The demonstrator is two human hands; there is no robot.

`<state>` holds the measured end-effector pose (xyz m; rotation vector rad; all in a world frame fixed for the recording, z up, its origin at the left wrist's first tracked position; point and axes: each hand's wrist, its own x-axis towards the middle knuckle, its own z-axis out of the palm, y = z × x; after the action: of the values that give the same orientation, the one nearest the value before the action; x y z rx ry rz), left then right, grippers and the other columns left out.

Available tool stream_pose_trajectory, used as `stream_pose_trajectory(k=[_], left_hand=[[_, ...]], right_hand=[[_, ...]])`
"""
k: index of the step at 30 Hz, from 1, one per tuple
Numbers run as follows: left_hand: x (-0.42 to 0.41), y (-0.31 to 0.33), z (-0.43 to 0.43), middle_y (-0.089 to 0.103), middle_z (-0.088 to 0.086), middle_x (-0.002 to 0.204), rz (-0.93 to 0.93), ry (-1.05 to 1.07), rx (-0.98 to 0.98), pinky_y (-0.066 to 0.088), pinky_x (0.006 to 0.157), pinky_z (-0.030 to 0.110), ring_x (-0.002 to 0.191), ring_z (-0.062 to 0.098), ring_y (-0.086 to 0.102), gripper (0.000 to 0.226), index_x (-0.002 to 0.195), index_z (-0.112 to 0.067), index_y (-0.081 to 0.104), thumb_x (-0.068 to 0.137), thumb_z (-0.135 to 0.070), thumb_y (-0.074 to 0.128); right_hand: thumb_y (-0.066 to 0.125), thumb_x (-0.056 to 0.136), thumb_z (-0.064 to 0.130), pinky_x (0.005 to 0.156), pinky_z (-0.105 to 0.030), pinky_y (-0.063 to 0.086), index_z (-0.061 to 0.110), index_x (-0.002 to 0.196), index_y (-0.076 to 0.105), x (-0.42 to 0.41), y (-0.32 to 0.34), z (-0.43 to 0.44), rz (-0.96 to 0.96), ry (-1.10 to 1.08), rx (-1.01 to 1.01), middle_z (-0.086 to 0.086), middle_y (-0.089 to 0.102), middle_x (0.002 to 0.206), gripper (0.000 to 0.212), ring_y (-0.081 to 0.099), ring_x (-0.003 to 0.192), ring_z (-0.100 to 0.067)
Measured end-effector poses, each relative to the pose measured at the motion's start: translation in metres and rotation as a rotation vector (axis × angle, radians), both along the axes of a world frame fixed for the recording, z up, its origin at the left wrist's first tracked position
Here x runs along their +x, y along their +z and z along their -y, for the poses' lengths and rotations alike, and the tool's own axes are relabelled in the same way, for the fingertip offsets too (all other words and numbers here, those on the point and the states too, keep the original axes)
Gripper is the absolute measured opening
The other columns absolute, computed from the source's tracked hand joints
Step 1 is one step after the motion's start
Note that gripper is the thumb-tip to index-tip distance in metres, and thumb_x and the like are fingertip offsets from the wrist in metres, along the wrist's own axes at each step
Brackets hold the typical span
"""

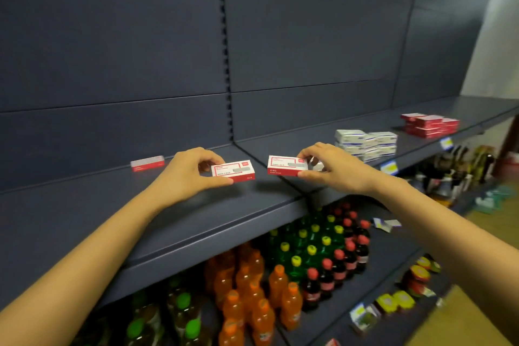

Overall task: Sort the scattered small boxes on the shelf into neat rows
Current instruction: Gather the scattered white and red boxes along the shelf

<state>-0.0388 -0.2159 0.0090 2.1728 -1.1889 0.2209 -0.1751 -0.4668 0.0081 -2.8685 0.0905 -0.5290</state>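
Left hand (191,174) and right hand (331,167) each pinch a red box (234,171); one stray (147,163) lies at ten o'clock, two stacks (366,144) at two look done.

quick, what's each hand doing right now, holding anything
Left hand: closed on a red and white box, pinched by thumb and fingers.
Right hand: closed on a second red and white box.
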Motion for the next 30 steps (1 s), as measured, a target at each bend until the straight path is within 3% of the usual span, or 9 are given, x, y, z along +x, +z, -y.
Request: stream_pose_trajectory(k=[2,5,11,19,25,30], left_hand=[[-0.014,0.0,0.035,0.061,-0.01,0.092,0.0,-0.021,-0.013,0.045,0.069,0.009,0.083,0.002,0.058,0.029,0.095,-0.023,0.066,0.069,-0.032,0.076],[-0.034,0.002,0.087,0.063,-0.008,0.093,-0.006,-0.055,-0.037,0.043,0.068,0.003,0.082,0.001,0.058,0.03,0.095,-0.02,0.067,0.069,-0.03,0.077],[-0.07,0.008,0.187,0.065,-0.004,0.099,0.035,-0.124,-0.046,0.043,0.071,0.012,0.085,0.007,0.059,0.033,0.099,-0.018,0.066,0.07,-0.03,0.077],[-0.099,0.015,0.325,0.056,-0.013,0.093,0.012,-0.211,-0.031,0.04,0.059,0.014,0.077,0.001,0.054,0.04,0.105,-0.021,0.064,0.07,-0.037,0.074],[-0.105,0.018,0.43,0.061,-0.007,0.098,0.048,-0.266,-0.009,0.044,0.066,0.015,0.079,0.006,0.055,0.039,0.103,-0.02,0.064,0.072,-0.041,0.071],[-0.096,0.026,0.513,0.065,0.002,0.105,0.07,-0.262,0.001,0.047,0.071,0.024,0.085,0.011,0.056,0.04,0.105,-0.015,0.065,0.073,-0.037,0.072]], right_hand=[[0.058,0.087,0.038,0.088,-0.032,0.044,0.02,0.116,0.054,-0.021,0.001,0.033,-0.004,-0.023,0.011,0.003,0.053,0.109,0.035,0.048,0.102,-0.012],[0.058,0.087,0.038,0.086,-0.028,0.042,0.02,0.117,0.054,-0.053,0.001,0.081,0.01,-0.054,0.023,0.009,0.047,0.105,0.036,0.046,0.099,-0.009],[0.057,0.087,0.039,0.094,-0.038,0.044,0.019,0.122,0.05,-0.106,0.002,0.175,-0.027,-0.177,-0.009,0.003,0.053,0.12,0.041,0.047,0.111,-0.013],[0.057,0.087,0.04,0.084,-0.034,0.046,0.021,0.12,0.051,-0.15,-0.009,0.278,-0.027,-0.291,-0.014,0.001,0.054,0.115,0.039,0.046,0.098,-0.009],[0.057,0.087,0.04,0.087,-0.031,0.043,0.021,0.122,0.05,-0.162,-0.011,0.368,-0.023,-0.338,-0.027,-0.001,0.053,0.12,0.041,0.046,0.102,-0.012],[0.056,0.087,0.04,0.083,-0.023,0.037,0.019,0.124,0.049,-0.151,-0.001,0.449,-0.037,-0.334,-0.051,-0.002,0.053,0.123,0.043,0.043,0.101,-0.009]])
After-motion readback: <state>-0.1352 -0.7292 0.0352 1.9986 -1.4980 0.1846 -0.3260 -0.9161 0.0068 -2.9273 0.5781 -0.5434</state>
